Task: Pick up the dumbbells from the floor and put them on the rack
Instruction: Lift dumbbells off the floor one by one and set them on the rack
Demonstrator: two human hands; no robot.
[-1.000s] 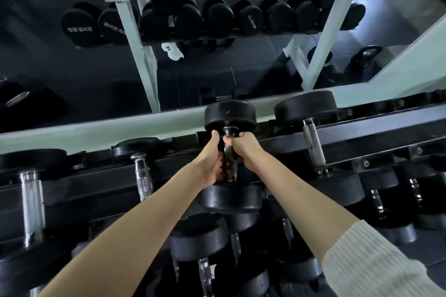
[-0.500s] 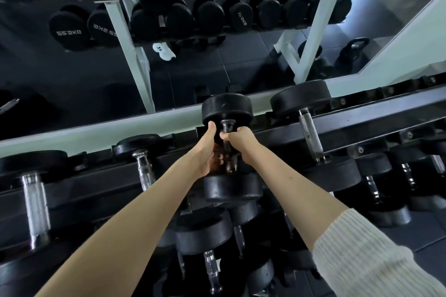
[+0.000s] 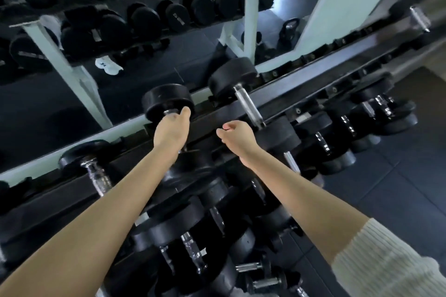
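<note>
Dark rubber floor (image 3: 398,190) lies beneath; a knitted white sleeve (image 3: 386,263) covers the right arm; the right hand (image 3: 237,137) has left the handle, fingers loosely curled, empty; the left hand (image 3: 172,131) still grips the round black dumbbell (image 3: 167,101) on the metal rack (image 3: 301,94); a mirror (image 3: 144,43) stands behind.

Dumbbell (image 3: 166,101) on rack (image 3: 301,89), mirror (image 3: 144,60) behind
</note>
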